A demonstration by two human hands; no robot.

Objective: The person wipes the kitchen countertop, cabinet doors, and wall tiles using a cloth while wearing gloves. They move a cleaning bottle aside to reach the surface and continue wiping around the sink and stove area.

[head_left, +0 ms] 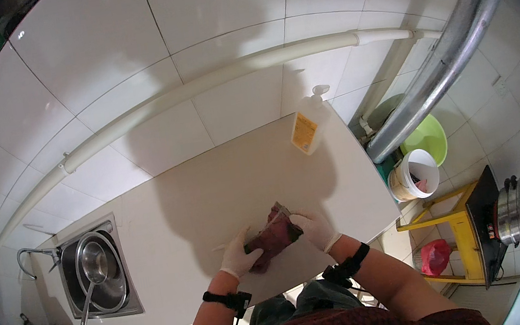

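Note:
A crumpled dark red cloth [275, 237] with greenish and greyish edges lies at the front of the pale countertop [210, 183]. Both hands wear thin white gloves. At the cloth's left end, my left hand [240, 256] has its fingers closed on the fabric, the thumb lying over it. My right hand [314, 229] grips the opposite end, its fingertips partly hidden by the folds. Beyond them, near the back edge, stands a clear pump bottle [310, 130] with a yellow label.
On the left, a metal sink [134, 298] holds a basin and a long-handled ladle [94, 265]. Past the counter's right end are a white bucket [426, 169], a green basin [433, 138] and a yellow stand [458, 224] bearing a steel pot [513, 212]. A silver duct [442, 64] slants down there.

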